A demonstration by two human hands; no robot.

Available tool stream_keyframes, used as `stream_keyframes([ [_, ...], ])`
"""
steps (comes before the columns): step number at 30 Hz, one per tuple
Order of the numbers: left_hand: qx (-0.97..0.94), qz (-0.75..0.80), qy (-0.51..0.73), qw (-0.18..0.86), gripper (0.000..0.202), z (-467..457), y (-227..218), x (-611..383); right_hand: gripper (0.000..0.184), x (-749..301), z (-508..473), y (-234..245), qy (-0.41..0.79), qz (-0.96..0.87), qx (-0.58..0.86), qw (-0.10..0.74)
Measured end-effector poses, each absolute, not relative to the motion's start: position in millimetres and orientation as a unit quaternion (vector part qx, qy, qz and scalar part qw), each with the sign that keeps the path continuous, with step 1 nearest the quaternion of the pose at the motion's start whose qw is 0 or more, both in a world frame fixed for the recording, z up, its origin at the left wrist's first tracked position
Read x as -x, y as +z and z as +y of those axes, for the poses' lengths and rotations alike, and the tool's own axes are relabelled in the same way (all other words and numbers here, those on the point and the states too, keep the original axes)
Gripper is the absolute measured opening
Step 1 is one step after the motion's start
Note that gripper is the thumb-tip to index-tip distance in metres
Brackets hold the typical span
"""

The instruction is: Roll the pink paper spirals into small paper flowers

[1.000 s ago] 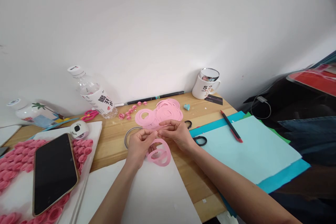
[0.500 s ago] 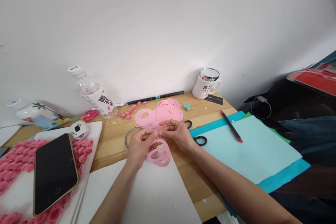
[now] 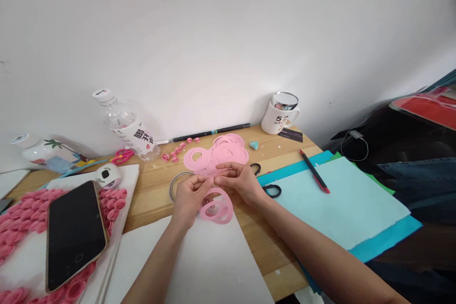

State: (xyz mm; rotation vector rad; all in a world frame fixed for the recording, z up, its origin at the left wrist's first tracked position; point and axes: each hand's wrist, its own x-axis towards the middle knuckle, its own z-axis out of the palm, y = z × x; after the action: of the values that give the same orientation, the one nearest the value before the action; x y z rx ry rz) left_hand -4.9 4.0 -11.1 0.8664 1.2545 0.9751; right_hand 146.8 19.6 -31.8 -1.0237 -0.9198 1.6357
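Observation:
A pink paper spiral (image 3: 228, 209) hangs in loose loops below my fingers, over a white sheet (image 3: 217, 266). My left hand (image 3: 188, 197) pinches its upper end between thumb and forefinger. Right against it, my right hand (image 3: 242, 183) is closed in a pinch on the same strip; the exact spot is hidden by the fingertips. Just beyond my hands lies a pile of pink paper spirals (image 3: 230, 154). Several small rolled paper roses (image 3: 174, 154) sit left of the pile. A grey ring (image 3: 173, 187), perhaps a tape roll, is partly behind my left hand.
On the left, a phone (image 3: 76, 237) rests on a board covered with paper roses (image 3: 116, 204). A water bottle (image 3: 133, 128) and a mug (image 3: 280, 116) stand by the wall. To the right are black-handled scissors (image 3: 273, 191), light blue paper (image 3: 335, 209) and a pen (image 3: 314, 171).
The hanging loops of the pink spiral have swung slightly to the right and up. Both hands stay in nearly the same place, still pinching.

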Motion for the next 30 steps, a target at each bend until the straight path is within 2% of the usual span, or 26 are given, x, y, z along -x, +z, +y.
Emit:
stream_keyframes([
  [10,-0.372,0.557,0.421,0.612,0.033,5.1,-12.4,5.7,0.041,-148.8,20.8,-34.8,0.702,-0.387,0.374,0.466],
  [30,-0.401,0.553,0.411,0.604,0.032,5.0,-14.2,6.7,0.037,-147.1,21.2,-36.8,0.675,-0.380,0.414,0.479],
])
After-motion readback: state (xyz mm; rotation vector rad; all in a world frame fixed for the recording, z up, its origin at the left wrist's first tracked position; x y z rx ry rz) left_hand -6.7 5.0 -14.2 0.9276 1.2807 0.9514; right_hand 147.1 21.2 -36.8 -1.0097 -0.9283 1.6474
